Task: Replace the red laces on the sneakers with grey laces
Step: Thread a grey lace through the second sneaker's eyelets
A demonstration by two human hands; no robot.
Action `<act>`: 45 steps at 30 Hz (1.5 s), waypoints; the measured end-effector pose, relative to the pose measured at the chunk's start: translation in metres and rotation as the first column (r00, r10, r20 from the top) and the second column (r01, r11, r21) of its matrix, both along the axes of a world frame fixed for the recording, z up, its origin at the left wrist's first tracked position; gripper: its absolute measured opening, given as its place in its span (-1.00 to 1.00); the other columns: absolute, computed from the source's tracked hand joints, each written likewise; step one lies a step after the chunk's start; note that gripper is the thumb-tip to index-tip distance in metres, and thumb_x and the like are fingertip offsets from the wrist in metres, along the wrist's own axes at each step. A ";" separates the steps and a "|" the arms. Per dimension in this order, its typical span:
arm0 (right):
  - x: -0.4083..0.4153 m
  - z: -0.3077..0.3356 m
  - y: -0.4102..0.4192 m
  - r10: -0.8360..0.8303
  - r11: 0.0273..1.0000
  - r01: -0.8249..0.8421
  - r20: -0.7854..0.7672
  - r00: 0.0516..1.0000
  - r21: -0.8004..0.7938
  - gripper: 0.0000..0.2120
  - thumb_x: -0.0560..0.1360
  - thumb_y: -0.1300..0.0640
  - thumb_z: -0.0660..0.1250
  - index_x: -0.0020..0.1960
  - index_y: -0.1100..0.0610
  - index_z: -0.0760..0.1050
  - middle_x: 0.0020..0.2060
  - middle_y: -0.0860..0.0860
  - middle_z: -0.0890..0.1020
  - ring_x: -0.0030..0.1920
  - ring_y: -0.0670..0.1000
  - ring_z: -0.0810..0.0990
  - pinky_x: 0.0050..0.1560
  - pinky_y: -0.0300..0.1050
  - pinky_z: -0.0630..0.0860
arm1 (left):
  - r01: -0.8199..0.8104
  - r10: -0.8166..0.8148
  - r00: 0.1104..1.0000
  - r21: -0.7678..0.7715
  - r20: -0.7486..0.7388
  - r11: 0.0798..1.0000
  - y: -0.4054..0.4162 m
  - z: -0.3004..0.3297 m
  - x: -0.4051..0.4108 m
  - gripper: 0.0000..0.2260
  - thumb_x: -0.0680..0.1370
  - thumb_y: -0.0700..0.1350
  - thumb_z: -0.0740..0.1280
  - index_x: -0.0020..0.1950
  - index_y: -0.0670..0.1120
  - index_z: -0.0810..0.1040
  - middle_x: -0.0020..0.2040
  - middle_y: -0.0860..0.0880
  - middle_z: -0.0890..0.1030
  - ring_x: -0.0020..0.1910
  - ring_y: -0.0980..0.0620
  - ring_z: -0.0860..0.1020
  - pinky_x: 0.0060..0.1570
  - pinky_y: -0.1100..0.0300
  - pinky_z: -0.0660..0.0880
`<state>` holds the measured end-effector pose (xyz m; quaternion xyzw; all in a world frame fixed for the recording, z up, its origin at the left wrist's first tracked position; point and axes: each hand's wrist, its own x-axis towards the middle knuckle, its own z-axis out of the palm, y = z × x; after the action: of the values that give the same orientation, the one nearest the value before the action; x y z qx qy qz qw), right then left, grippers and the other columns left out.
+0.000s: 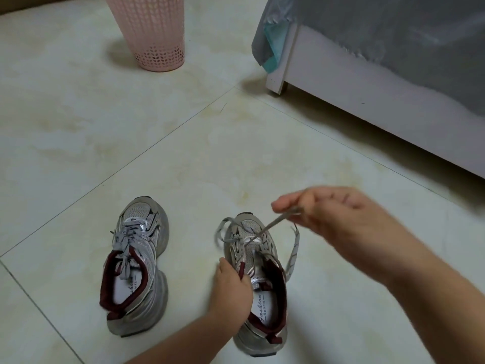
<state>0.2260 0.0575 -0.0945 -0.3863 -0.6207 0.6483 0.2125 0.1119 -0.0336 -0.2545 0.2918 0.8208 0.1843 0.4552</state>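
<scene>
Two grey sneakers with dark red linings stand on the floor, toes pointing away. The left sneaker (139, 261) has a grey lace threaded and knotted over its tongue. On the right sneaker (258, 285), a grey lace (294, 253) is partly threaded, with loose ends hanging off both sides. My left hand (231, 287) grips the right sneaker's collar at its left side. My right hand (325, 214), raised above the toe, pinches a taut strand of the grey lace between thumb and fingers. No red lace is in sight.
A pink perforated basket (152, 32) stands at the back left. A white bed frame (367, 101) with a grey cover runs along the right, its leg (278, 82) near the back centre. The floor (105, 153) is pale tile.
</scene>
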 end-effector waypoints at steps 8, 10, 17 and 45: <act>0.010 0.055 0.009 -0.146 0.987 0.156 -0.252 0.957 0.022 -0.65 0.41 0.26 0.12 -0.51 0.08 0.46 -0.25 0.12 0.68 -0.11 0.05 0.66 0.02 -0.02 0.61 | 0.219 -0.157 0.962 0.286 -0.224 0.933 0.007 0.026 -0.017 -0.20 0.44 -0.01 0.35 0.51 -0.08 -0.09 0.47 0.02 0.03 0.46 0.02 0.09 0.44 0.15 0.09; 0.004 0.049 0.007 -0.119 0.993 0.122 -0.217 0.969 0.002 -0.68 0.39 0.24 0.16 -0.51 0.07 0.46 -0.22 0.11 0.68 -0.09 0.00 0.64 0.02 -0.05 0.58 | 0.322 -0.226 0.943 0.493 -0.244 0.808 0.024 0.055 -0.020 -0.28 0.45 -0.03 0.37 0.49 -0.01 0.06 0.40 0.14 0.13 0.40 0.20 0.10 0.40 0.31 0.04; 0.000 -0.015 0.016 -0.451 0.891 0.453 0.142 0.881 0.024 -0.71 0.55 0.07 0.15 -0.31 0.12 0.42 -0.36 0.06 0.49 -0.31 0.02 0.46 -0.25 -0.10 0.43 | -0.096 -0.258 0.872 0.662 0.416 0.743 0.071 0.141 -0.018 -0.75 0.60 -0.23 0.13 -0.24 -0.09 0.50 -0.56 0.09 0.40 -0.54 0.14 0.39 -0.42 0.33 0.43; -0.010 -0.005 -0.043 -0.452 0.869 0.410 -0.109 0.885 -0.279 -0.88 0.50 0.34 0.24 -0.01 0.33 0.53 -0.40 0.06 0.62 -0.44 -0.07 0.52 -0.36 -0.29 0.50 | -0.105 -0.072 0.877 0.336 0.476 0.936 0.039 0.161 -0.020 -0.72 0.60 -0.08 0.15 -0.08 -0.21 0.58 -0.26 -0.15 0.62 -0.30 -0.04 0.60 -0.16 0.19 0.55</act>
<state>0.2158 0.0147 -0.0999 -0.4819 -0.4121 0.6871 0.3545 0.0914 0.0049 -0.0930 0.3063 0.6381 0.3983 0.5835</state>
